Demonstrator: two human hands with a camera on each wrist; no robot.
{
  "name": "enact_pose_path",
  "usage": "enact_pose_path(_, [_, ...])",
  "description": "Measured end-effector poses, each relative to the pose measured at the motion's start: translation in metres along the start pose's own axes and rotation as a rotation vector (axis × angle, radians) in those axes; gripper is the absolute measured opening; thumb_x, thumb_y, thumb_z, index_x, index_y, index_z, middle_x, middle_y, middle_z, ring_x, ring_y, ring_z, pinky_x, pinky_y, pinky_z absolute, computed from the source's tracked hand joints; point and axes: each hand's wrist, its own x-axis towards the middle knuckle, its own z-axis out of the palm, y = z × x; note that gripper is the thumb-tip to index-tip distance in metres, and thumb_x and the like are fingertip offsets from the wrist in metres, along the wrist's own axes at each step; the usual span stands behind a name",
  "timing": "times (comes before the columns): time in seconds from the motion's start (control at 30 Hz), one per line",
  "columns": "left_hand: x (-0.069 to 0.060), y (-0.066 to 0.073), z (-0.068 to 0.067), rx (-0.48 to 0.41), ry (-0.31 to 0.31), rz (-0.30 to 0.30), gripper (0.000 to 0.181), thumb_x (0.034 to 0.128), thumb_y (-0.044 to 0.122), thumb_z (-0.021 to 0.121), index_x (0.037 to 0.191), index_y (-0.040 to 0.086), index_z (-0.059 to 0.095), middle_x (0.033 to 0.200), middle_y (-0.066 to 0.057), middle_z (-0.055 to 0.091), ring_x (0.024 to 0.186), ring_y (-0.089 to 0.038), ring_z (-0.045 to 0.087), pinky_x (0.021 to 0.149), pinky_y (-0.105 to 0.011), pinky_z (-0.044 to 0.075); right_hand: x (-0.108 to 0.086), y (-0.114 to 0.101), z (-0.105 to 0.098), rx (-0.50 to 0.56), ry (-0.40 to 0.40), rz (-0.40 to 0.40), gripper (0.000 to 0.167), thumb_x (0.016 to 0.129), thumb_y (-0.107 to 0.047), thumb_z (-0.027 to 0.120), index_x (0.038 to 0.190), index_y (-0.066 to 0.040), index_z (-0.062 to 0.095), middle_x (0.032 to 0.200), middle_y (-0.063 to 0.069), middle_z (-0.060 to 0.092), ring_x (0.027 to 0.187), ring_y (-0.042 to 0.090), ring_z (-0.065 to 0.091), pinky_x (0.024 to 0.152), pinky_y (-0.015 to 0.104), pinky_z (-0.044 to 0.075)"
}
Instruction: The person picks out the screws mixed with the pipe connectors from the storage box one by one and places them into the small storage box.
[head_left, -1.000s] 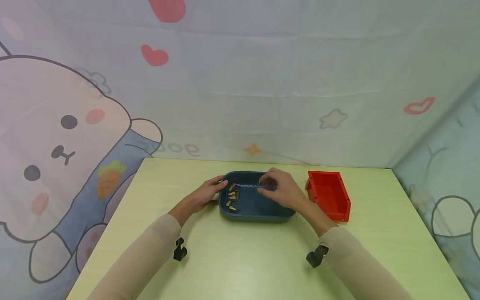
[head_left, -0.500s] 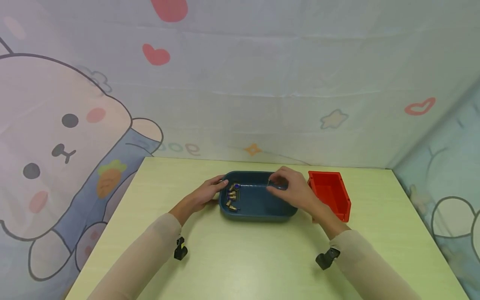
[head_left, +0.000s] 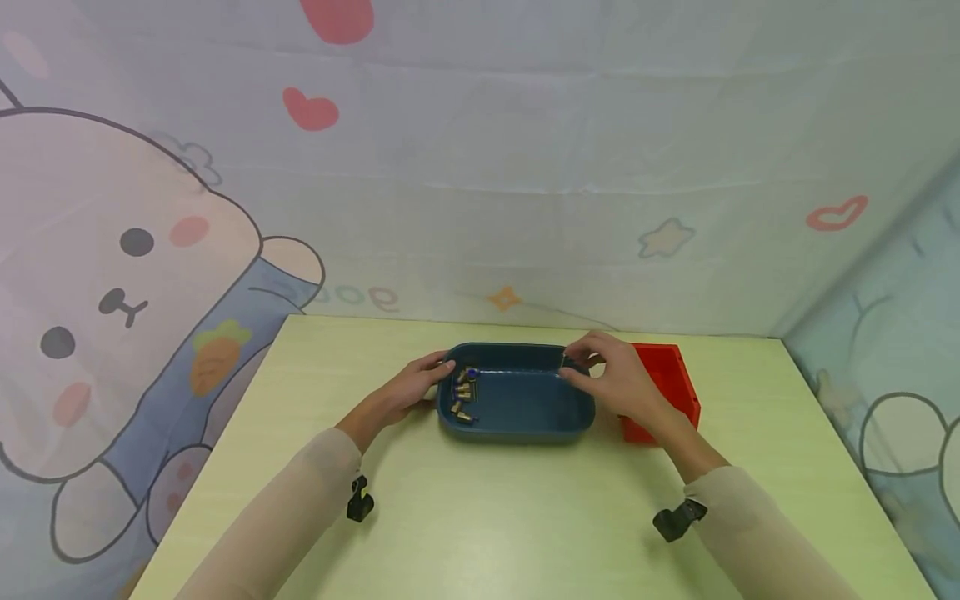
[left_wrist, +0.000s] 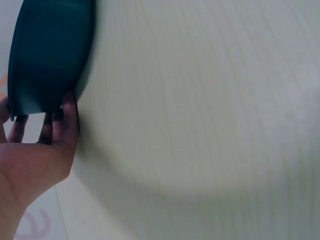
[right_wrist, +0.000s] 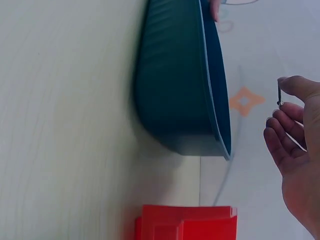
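Observation:
My left hand point(head_left: 408, 388) grips the left end of a dark blue-green tray point(head_left: 525, 405), its thumb over the rim. The left wrist view shows its other fingers against the tray's outer wall point(left_wrist: 50, 65). Thumb and fingertip of my right hand point(head_left: 617, 377) pinch a thin metal screw point(right_wrist: 279, 92), held above the tray's right end. Several small brass fittings point(head_left: 465, 392), some with blue parts, lie at the left inside the tray. Beside them is a thin, screw-like piece, too small to make out well.
A red open-fronted bin point(head_left: 670, 385) stands just right of the tray, partly hidden behind my right hand and wrist. Both rest on a pale wood-grain table point(head_left: 487, 508). A printed cloth point(head_left: 465, 183) hangs behind the table.
My right hand has moved rightward with the screw, from over the tray's middle to its right end, in front of the red bin. My left hand and the tray have stayed put.

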Motion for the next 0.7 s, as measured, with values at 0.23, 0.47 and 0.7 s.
enact_pose_path(0.23, [-0.002, 0.0, 0.0, -0.002, -0.001, 0.005, 0.06, 0.1134, 0.037, 0.053, 0.166, 0.016, 0.035, 0.164, -0.018, 0.038, 0.157, -0.038, 0.028, 0.12, -0.062, 0.035, -0.002, 0.003, -0.011, -0.001, 0.019, 0.022, 0.023, 0.094, -0.019, 0.084, 0.111, -0.006, 0.075, 0.108, 0.01, 0.071, 0.096, 0.032, 0.069, 0.09, 0.051, 0.061])
enact_pose_path(0.47, [-0.001, -0.001, -0.001, -0.005, -0.008, 0.007, 0.062, 0.113, 0.038, 0.053, 0.167, 0.016, 0.033, 0.166, -0.017, 0.037, 0.158, -0.038, 0.027, 0.12, -0.061, 0.035, -0.005, 0.007, -0.018, -0.005, 0.038, 0.037, 0.026, 0.095, -0.022, 0.084, 0.112, -0.005, 0.075, 0.109, 0.008, 0.072, 0.095, 0.023, 0.069, 0.087, 0.051, 0.061])
enact_pose_path(0.7, [-0.001, -0.002, -0.001, -0.005, -0.001, 0.001, 0.06, 0.113, 0.038, 0.053, 0.166, 0.016, 0.035, 0.164, -0.017, 0.039, 0.157, -0.038, 0.029, 0.119, -0.061, 0.037, -0.008, 0.013, -0.031, -0.039, 0.061, 0.027, 0.023, 0.093, -0.018, 0.086, 0.109, -0.007, 0.075, 0.106, 0.003, 0.071, 0.094, 0.022, 0.071, 0.085, 0.045, 0.062])
